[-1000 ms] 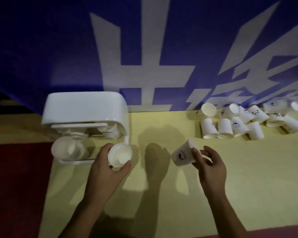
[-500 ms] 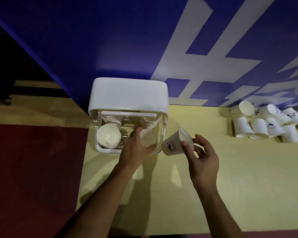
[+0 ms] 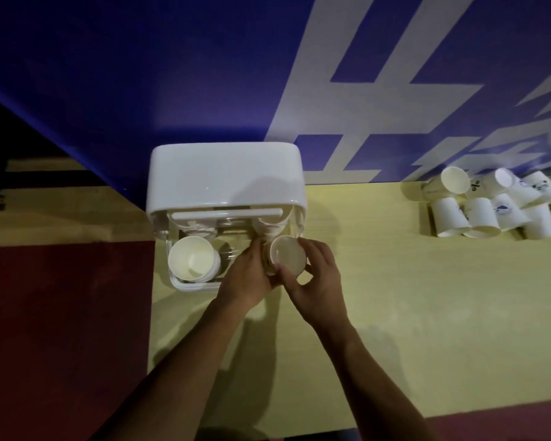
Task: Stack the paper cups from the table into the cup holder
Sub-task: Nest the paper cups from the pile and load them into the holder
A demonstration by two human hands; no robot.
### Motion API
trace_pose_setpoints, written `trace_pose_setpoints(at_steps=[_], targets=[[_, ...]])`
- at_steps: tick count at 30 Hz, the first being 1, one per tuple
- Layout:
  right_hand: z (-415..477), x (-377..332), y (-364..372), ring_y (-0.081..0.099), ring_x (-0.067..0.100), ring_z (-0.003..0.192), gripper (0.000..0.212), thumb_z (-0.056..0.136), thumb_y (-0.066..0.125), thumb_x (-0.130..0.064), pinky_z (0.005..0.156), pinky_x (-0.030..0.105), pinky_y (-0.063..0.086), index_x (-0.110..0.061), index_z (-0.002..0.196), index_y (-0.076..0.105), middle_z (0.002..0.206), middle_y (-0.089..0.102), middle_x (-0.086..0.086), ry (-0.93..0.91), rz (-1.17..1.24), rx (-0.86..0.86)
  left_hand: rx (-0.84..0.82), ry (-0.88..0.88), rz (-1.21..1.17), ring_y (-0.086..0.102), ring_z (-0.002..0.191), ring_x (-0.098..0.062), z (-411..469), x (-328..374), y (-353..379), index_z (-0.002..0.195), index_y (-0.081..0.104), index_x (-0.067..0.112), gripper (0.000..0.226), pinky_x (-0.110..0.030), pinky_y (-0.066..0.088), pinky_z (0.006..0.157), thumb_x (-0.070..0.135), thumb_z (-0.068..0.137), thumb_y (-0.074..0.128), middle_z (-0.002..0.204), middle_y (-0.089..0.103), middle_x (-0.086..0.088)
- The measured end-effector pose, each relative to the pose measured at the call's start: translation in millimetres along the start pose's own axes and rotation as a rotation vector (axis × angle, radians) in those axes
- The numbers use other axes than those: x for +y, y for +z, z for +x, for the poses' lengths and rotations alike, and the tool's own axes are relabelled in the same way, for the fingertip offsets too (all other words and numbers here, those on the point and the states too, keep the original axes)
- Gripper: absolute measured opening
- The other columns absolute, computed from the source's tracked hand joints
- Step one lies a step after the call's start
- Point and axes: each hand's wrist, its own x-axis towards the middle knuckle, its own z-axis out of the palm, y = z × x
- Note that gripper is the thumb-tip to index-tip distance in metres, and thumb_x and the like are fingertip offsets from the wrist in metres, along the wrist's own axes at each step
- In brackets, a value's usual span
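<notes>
The left hand [image 3: 248, 280] has its grip curled round the left side of an upright paper cup [image 3: 287, 256], and the right hand [image 3: 319, 283] pinches that cup's rim from the right. The cup sits at the front right slot of the white cup holder [image 3: 226, 176] — a stack of cups [image 3: 191, 257] fills its left slot. Loose cups [image 3: 490, 211] lie heaped far right on the yellow desk [image 3: 411, 329].
</notes>
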Motion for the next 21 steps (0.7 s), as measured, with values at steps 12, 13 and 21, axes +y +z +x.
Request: trace_pose_setpoints(at_steps=[12,13,21], targets=[[18.4,15.9,7.7,0.047,0.023,0.117,0.062,0.091,0.069,-0.046,0.087,0.042,0.042,-0.033,0.148,0.052,0.148,0.054,-0.015,-0.092,-0.492,-0.29,-0.046,0.031,-0.093,0.062,0.119,-0.019,-9.6,-15.0,-2.6,0.147,0.038,0.04,0.088,-0.041,0.055,0.093,0.047,0.073,0.084,0.136,0.063,0.008],[20.7,18.1,3.8,0.045,0.023,0.117,0.063,0.091,0.068,-0.044,0.088,0.042,0.041,-0.036,0.15,0.048,0.151,0.05,-0.017,-0.087,-0.494,-0.331,-0.035,0.042,-0.082,0.062,0.12,-0.018,-11.4,-14.4,-1.7,0.147,0.036,0.041,0.088,-0.04,0.055,0.093,0.052,0.073,0.082,0.138,0.062,0.008],[33.1,19.0,-13.4,0.037,0.022,0.127,0.07,0.095,0.064,-0.043,0.098,0.042,0.032,-0.045,0.157,0.032,0.163,0.033,-0.019,-0.062,-0.433,-0.535,0.036,0.039,-0.044,0.065,0.115,-0.014,-24.0,-2.5,3.6,0.141,0.04,0.04,0.08,-0.037,0.057,0.087,0.053,0.075,0.084,0.13,0.063,0.012]])
